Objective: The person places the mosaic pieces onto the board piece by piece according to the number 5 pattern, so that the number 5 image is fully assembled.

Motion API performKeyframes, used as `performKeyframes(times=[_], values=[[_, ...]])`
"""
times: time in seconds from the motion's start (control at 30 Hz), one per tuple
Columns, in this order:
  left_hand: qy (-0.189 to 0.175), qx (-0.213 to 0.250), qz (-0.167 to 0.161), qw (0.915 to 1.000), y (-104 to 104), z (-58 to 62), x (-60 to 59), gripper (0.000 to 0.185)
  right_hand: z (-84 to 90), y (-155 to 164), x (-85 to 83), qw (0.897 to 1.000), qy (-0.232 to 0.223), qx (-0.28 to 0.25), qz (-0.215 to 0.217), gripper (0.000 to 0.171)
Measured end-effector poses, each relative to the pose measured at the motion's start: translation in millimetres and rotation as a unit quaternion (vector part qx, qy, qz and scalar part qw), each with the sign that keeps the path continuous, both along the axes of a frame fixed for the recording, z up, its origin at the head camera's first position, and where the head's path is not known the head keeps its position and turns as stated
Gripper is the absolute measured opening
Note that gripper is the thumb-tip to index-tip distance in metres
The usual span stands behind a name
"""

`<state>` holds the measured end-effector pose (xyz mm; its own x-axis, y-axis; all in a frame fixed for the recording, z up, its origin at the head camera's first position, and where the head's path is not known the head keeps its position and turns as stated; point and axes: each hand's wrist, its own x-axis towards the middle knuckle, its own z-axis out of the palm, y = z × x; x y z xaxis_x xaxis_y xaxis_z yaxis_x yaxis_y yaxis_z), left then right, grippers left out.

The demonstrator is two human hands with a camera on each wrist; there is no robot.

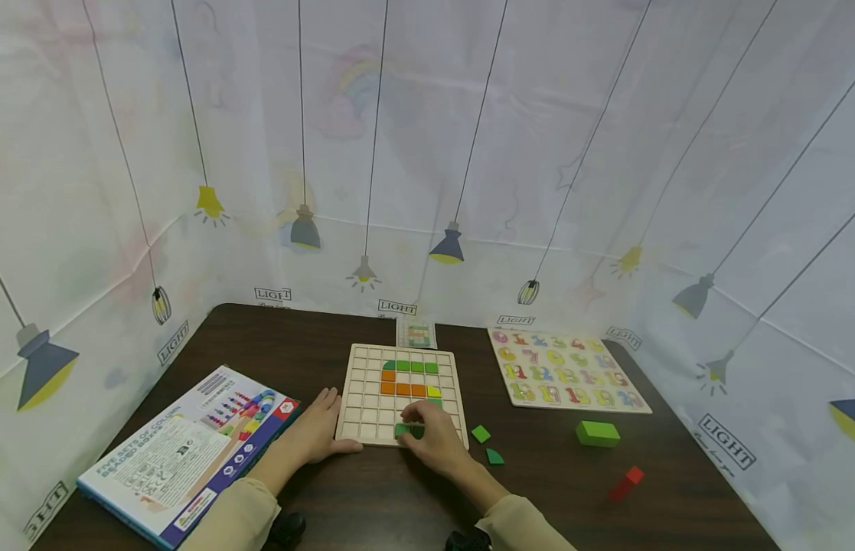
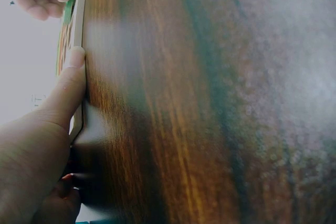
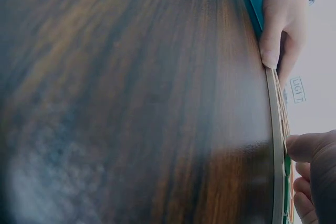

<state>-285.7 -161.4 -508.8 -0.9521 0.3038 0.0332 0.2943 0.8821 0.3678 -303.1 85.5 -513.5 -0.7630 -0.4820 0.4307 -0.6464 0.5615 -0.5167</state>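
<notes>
Pinching a green block (image 1: 403, 429) under curled fingertips — right grip (image 1: 434, 440) over the grid board (image 1: 361, 398)

Both arms wear long beige sleeves (image 1: 227, 516), loose and softly creased; the cuffs end at the wrists. The left hand (image 1: 317, 432) and right hand (image 1: 434, 444) are bare; no rings show.

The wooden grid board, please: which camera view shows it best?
The head view: the wooden grid board lies fully visible from above, cells and coloured pieces included. The left wrist view shows only its thin edge beside the thumb; the right wrist view likewise shows just the edge.
</notes>
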Motion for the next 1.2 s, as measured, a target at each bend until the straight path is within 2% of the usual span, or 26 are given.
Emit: performKeyframes(times=[0.3,0.6,0.9,1.2], values=[[-0.007,0.008,0.001,0.9999,3.1,5.0,3.1,0.098,1.3,1.4,1.5,1.000,0.000,0.020,-0.005,0.027],[-0.010,0.011,0.001,0.9999,3.8,8.4,6.5,0.098,1.2,8.5,2.1,1.000,-0.001,0.002,-0.011,0.025],[-0.007,0.011,0.003,0.9999,3.6,6.7,6.4,0.098,2.5,38.1,4.0,0.998,0.000,-0.032,-0.045,0.027],[-0.008,0.013,0.001,0.9999,1.9,7.1,6.3,0.098,4.7,73.5,9.7,0.995,0.001,-0.036,-0.090,0.025]])
